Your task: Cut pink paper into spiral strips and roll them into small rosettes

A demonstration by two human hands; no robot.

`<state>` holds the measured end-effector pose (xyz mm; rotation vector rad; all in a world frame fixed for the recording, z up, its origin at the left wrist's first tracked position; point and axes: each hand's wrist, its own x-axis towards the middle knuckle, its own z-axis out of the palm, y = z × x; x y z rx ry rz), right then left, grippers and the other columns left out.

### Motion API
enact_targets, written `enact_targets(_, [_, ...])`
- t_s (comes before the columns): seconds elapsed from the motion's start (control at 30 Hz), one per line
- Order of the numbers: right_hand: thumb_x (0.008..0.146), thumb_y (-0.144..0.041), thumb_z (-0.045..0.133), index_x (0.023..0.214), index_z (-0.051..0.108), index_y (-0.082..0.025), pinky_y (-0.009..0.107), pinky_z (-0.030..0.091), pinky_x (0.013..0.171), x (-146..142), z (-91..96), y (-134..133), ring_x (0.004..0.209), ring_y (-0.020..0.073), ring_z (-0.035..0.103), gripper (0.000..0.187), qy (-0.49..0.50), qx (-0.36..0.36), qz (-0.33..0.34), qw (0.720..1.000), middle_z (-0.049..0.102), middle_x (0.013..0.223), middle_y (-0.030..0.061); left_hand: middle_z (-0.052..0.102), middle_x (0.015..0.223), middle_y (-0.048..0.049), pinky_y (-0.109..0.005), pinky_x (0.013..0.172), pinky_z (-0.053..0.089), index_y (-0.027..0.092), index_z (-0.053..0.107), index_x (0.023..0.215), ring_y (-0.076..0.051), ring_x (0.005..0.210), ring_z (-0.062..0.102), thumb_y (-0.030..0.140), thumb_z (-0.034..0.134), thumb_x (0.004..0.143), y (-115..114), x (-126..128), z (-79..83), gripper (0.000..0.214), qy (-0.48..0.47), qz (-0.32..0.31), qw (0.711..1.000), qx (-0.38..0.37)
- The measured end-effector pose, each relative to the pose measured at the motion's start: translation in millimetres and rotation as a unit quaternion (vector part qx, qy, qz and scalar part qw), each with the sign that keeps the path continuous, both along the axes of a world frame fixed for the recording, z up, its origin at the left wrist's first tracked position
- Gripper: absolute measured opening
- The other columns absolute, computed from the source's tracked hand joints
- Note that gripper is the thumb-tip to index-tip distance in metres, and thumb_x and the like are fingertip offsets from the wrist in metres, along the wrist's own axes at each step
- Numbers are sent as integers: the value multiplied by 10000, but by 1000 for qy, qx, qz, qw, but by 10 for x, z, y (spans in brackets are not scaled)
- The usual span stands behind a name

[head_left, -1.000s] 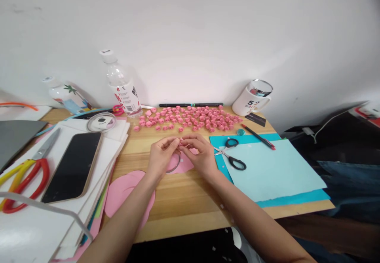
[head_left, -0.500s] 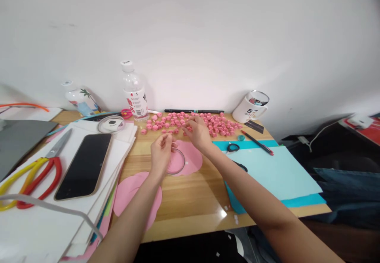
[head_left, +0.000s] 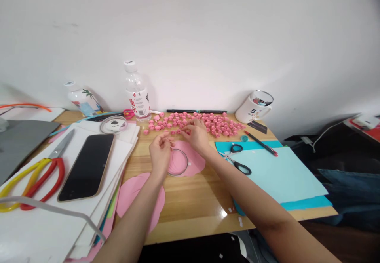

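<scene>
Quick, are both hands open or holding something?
Left hand: loosely curled; whether holding anything cannot be told.
Right hand: at the pink coils; grip cannot be told.

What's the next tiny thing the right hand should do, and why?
Perhaps the right hand should lift straight up, not sideways: its fingertips are right by the crowded little pink rolls, and a sweep might knock some about.

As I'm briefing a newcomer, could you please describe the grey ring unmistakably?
On the wooden table, just in front of the small pink pieces, lies a pink sheet. The grey ring rests there, set apart by its thin, open hoop shape.
</scene>
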<state>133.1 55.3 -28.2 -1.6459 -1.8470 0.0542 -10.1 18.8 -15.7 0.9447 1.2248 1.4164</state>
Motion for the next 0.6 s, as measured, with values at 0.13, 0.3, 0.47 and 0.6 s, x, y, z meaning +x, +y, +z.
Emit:
enact_targets(0.13, [795, -206, 560, 829, 690, -189, 398, 428, 835, 111, 71, -94, 950, 246, 524, 135, 62, 51, -4, 997, 599, 943, 93, 627, 710, -3, -222, 588, 460, 144, 624, 874, -102, 580, 582, -12, 438, 600, 16, -28, -38, 365, 73, 0, 997, 39])
enact_targets(0.3, [771, -146, 538, 837, 668, -187, 279, 490, 617, 235, 149, -382, 690, 151, 587, 152, 166, -21, 72, 983, 634, 828, 47, 652, 787, -23, -269, 697, 473, 154, 628, 910, -141, 726, 605, -43, 439, 607, 22, -60, -106, 407, 307, -54, 947, 81])
enact_targets(0.47, [740, -129, 563, 827, 660, -184, 261, 501, 607, 242, 79, -643, 666, 133, 600, 141, 192, -132, 136, 963, 641, 799, 36, 662, 812, -44, -324, 772, 468, 153, 631, 952, -181, 804, 603, -5, 513, 649, 7, -74, -127, 362, 418, -109, 899, 78])
enact_targets(0.6, [729, -116, 572, 910, 653, -180, 250, 499, 620, 206, -36, -701, 667, 108, 573, 208, 196, -159, 177, 951, 595, 920, 59, 648, 724, -31, -325, 746, 455, 144, 630, 933, -193, 756, 589, 29, 521, 663, -5, -83, -52, 313, 441, -110, 887, 79])
